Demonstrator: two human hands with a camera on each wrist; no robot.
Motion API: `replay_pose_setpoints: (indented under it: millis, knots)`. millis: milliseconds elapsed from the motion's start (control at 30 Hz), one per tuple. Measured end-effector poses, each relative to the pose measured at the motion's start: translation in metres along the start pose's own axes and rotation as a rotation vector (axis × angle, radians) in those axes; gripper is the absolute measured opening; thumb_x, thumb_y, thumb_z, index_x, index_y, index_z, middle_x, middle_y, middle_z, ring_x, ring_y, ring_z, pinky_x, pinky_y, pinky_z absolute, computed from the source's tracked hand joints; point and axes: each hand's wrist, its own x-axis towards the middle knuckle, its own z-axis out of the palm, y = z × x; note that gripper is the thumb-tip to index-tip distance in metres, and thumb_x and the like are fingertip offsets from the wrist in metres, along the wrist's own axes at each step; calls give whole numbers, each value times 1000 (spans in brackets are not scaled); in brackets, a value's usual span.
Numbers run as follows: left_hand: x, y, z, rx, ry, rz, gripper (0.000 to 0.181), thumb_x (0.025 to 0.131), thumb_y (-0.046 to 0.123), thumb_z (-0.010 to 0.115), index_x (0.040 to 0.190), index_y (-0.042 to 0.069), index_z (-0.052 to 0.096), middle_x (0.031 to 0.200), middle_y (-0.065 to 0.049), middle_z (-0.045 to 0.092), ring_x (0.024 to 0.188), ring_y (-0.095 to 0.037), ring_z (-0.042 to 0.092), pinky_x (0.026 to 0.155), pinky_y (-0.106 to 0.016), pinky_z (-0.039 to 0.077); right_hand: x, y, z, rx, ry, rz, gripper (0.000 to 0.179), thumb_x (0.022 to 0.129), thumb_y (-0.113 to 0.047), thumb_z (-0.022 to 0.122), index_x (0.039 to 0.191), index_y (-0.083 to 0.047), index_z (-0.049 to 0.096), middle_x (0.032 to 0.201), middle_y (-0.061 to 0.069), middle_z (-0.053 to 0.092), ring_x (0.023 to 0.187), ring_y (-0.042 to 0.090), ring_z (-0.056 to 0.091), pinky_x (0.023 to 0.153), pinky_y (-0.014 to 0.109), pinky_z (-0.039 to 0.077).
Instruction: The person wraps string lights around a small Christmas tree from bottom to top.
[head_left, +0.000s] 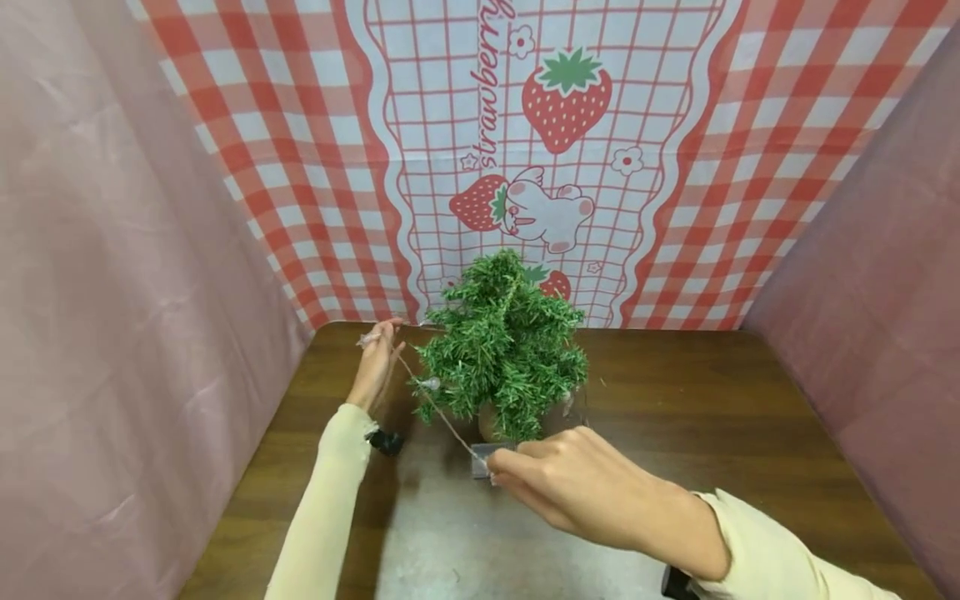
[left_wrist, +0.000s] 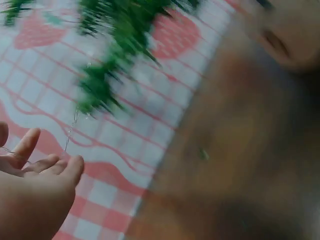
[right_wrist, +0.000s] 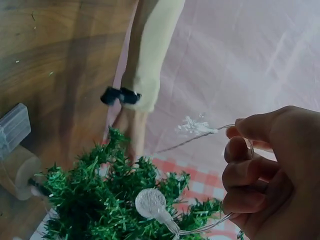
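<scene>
A small artificial Christmas tree [head_left: 502, 350] stands at the table's middle, its branches also filling the lower right wrist view. A thin wire of string lights [head_left: 450, 425] stretches from my left hand [head_left: 372, 367], left of the tree, to my right hand [head_left: 592, 492] in front of it. The right thumb and forefinger pinch the wire [right_wrist: 190, 143]. My left fingers [left_wrist: 72, 170] hold another stretch of wire [left_wrist: 70, 130] running to the branches. A round clear bulb [right_wrist: 151, 203] hangs near the right hand. Beyond it shows a white frosted piece [right_wrist: 192, 125], its kind unclear.
A clear plastic box [head_left: 483, 461] lies by the tree's wooden base [right_wrist: 22, 172]. Behind stands a strawberry-print checked cloth [head_left: 555, 192]. Pink curtains [head_left: 135, 292] flank the brown wooden table [head_left: 697, 400]. Each wrist wears a black device [head_left: 386, 442].
</scene>
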Motion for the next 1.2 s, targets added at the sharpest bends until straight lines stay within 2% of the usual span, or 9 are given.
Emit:
replay_pose_setpoints:
  millis: [167, 267, 367, 433, 633, 733, 900, 1067, 1200]
  knots:
    - [-16, -12, -6, 294, 2, -103, 45, 99, 30, 27, 124, -5, 41, 131, -19, 34, 125, -28, 30, 102, -46, 31, -8, 4, -1, -45, -49, 77, 7, 90, -24, 52, 83, -24, 52, 59, -19, 38, 44, -5, 25, 36, 11, 17]
    - [-28, -18, -9, 416, 20, -76, 43, 98, 30, 31, 118, -3, 48, 124, -22, 41, 117, -32, 36, 98, -48, 35, -14, 6, -3, -133, -98, 129, 13, 88, -26, 55, 77, -24, 48, 55, -18, 36, 41, -3, 24, 34, 15, 16]
    - [-41, -20, -12, 415, -9, -20, 41, 98, 28, 35, 116, -6, 50, 124, -21, 44, 119, -35, 37, 96, -52, 36, -21, 10, -6, -224, -142, 191, 18, 86, -28, 57, 73, -24, 46, 52, -16, 34, 39, -1, 23, 32, 19, 16]
    - [-51, -19, -16, 289, -60, -9, 42, 98, 26, 36, 119, -8, 47, 129, -18, 42, 124, -35, 34, 97, -52, 34, -26, 15, -9, -250, -152, 223, 19, 86, -29, 57, 72, -24, 45, 51, -16, 32, 39, 0, 23, 32, 20, 15]
    - [-77, -7, -34, -418, -225, -33, 37, 99, 16, 27, 122, -8, 43, 144, -19, 25, 134, -34, 16, 106, -54, 16, -42, 30, -21, -213, -162, 251, 16, 87, -27, 57, 76, -27, 45, 54, -18, 28, 42, -1, 24, 34, 19, 17]
    - [-84, -2, -40, -515, -292, -36, 34, 99, 10, 23, 111, -6, 51, 145, -20, 20, 135, -33, 13, 106, -55, 11, -47, 35, -25, -130, -161, 223, 14, 88, -24, 56, 80, -28, 45, 58, -19, 29, 45, -2, 25, 37, 17, 20]
    - [-97, 0, -47, -246, -297, -73, 31, 97, 6, 30, 107, -15, 50, 145, -21, 20, 132, -29, 25, 103, -58, 17, -52, 38, -20, -77, -175, 167, 18, 89, -21, 54, 76, -27, 43, 60, -19, 28, 48, -3, 25, 39, 15, 23]
    - [-107, -1, -46, 11, -238, -120, 35, 96, 10, 39, 107, -23, 46, 141, -19, 31, 124, -25, 40, 98, -53, 32, -60, 39, -18, -226, -201, 181, 21, 85, -23, 59, 71, -26, 44, 56, -18, 33, 47, 2, 34, 43, 20, 28]
    - [-119, 11, -32, 213, -239, -150, 31, 95, 9, 43, 105, -19, 52, 133, -23, 40, 120, -31, 43, 93, -52, 38, -69, 46, -19, -339, -197, 176, 21, 80, -21, 62, 68, -24, 46, 53, -12, 38, 51, 10, 43, 50, 27, 32]
